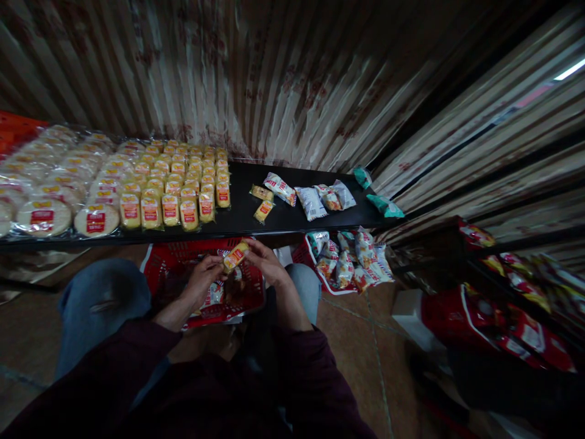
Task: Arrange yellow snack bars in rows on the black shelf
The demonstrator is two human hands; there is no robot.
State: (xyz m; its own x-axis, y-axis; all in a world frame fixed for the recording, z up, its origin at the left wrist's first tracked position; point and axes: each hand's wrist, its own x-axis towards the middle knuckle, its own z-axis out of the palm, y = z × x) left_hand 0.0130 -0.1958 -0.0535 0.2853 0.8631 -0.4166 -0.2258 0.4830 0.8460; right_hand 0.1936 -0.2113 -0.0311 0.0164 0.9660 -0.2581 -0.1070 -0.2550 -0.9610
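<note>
A small yellow packaged cake (pixel 235 257) with a red label is pinched between my two hands, above a red shopping basket (pixel 159 256) on the floor between my knees. My left hand (pixel 205 277) grips its lower left end. At its upper right end, my right hand (pixel 265 259) closes on the wrapper. Several snack packets lie inside the basket, partly hidden by my hands. Ahead on the black shelf (pixel 242 222), rows of the same yellow cakes (pixel 170 210) stand upright, and two loose ones (pixel 264 210) lie to their right.
Round packaged cakes (pixel 44 217) fill the shelf's left end. White snack bags (pixel 311 202) and teal packets (pixel 385 206) lie toward its right. A second basket with snack bags (pixel 345 268) stands below. Farther right is another red basket (pixel 450 317). A pleated curtain (pixel 256 91) hangs behind.
</note>
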